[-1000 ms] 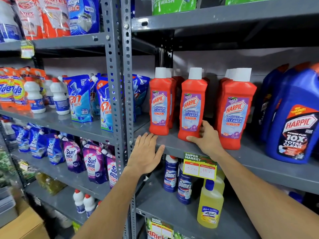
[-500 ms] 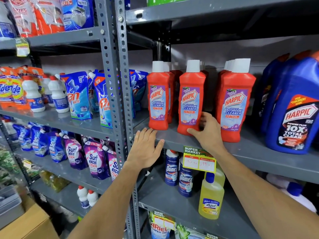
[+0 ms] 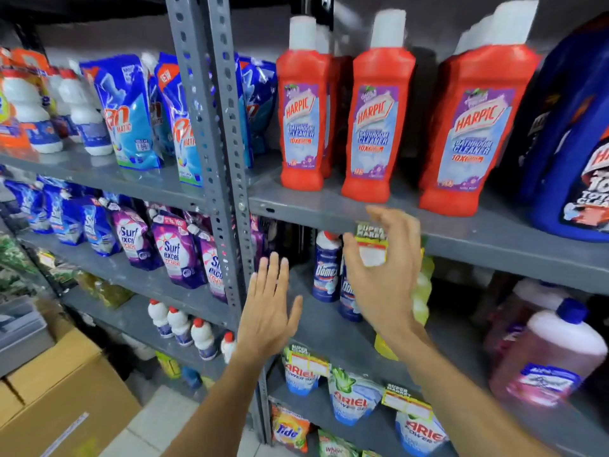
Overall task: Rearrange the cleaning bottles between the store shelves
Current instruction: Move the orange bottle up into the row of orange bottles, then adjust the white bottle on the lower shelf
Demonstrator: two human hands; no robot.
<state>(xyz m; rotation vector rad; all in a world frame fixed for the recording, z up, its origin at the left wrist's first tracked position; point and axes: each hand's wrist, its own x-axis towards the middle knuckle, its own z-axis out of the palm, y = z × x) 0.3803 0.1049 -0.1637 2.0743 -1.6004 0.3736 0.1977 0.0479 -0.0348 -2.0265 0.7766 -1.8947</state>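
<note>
1. I see a grey metal post (image 3: pixel 211 133) that stands between two sets of store shelves. I tell every place from this post.
2. Right of the post, three red bottles (image 3: pixel 375 127) with white caps stand upright in a row on a grey shelf (image 3: pixel 461 232). More red bottles stand behind them.
3. Further right on the same shelf stands a big dark blue bottle (image 3: pixel 566 133).
4. The left hand (image 3: pixel 268 311) is just right of the post and lower than the red bottles. It is flat, with the fingers spread, and it holds nothing.
5. The right hand (image 3: pixel 387 272) is further right, just under the front edge of that shelf. Its fingers are curled loosely with a gap between them, and it holds nothing. It touches no bottle.
6. A small price tag (image 3: pixel 370 244) hangs on the shelf edge by the right hand.
7. Behind the right hand, one shelf down, stand two small blue bottles (image 3: pixel 326 268) and a yellow bottle (image 3: pixel 421 291).
8. Far right on that lower shelf stands a pink bottle (image 3: pixel 547 357).
9. Left of the post I see blue pouches (image 3: pixel 128 110), and purple pouches (image 3: pixel 171 252) below them.
10. The picture is a bit blurry.
</note>
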